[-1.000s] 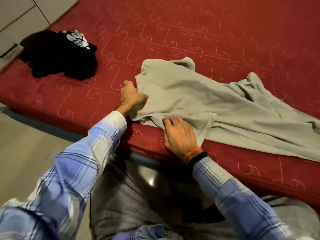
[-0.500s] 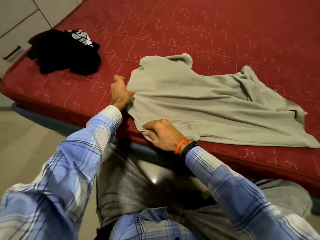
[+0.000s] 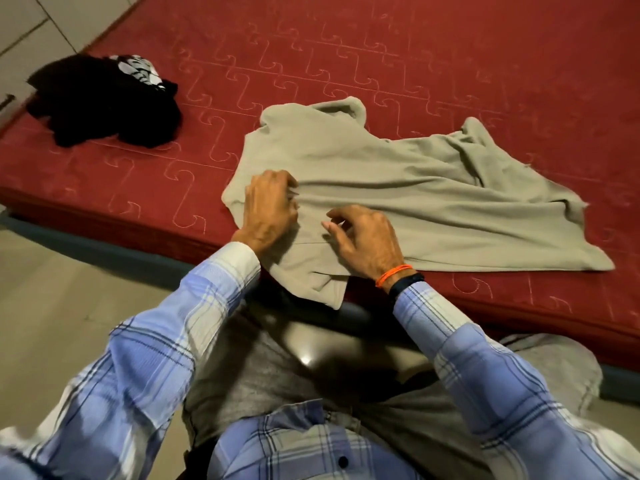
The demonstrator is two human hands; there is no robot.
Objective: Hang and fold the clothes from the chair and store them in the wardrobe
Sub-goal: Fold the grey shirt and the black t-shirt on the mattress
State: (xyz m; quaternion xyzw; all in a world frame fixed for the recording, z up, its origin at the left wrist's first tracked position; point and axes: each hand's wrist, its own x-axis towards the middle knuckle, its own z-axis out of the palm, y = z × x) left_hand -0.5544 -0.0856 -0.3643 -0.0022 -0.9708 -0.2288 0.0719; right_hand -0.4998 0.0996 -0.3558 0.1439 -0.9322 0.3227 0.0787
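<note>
Floor (image 3: 52, 306), pale tile, far left of view. Black garment (image 3: 104, 102) next, bunched in a heap near the bed's left corner, white-patterned patch on top; soft, shapeless, not folded, so it likely waits its turn. Red mattress (image 3: 381, 46) under everything, quilted with stitched hook-shaped lines, firm and flat, which is why you're using it as your folding spot.

Your left hand (image 3: 268, 206) sits on the grey shirt (image 3: 398, 188) near its left edge, fingers curled down into the cloth; it looks like it's bunching or pinning fabric, but I can't tell if it really pinches a fold. Judged purpose: anchor that side while the other hand works.

Grey shirt lies spread across the mattress, collar end up-left, a folded flap hanging over the near edge of the bed, right half rumpled with long creases. Thin knit, limp, will slide and wrinkle easily.

Your right hand (image 3: 363, 240) is just beside the left, over the shirt's near part, fingers bent, thumb and forefinger close together as if pinching a small bit of cloth; contact unclear. Orange band (image 3: 393, 273) and a dark one on that wrist, plaid sleeves on both arms.

Judgement: early fold, wardrobe step far off.
</note>
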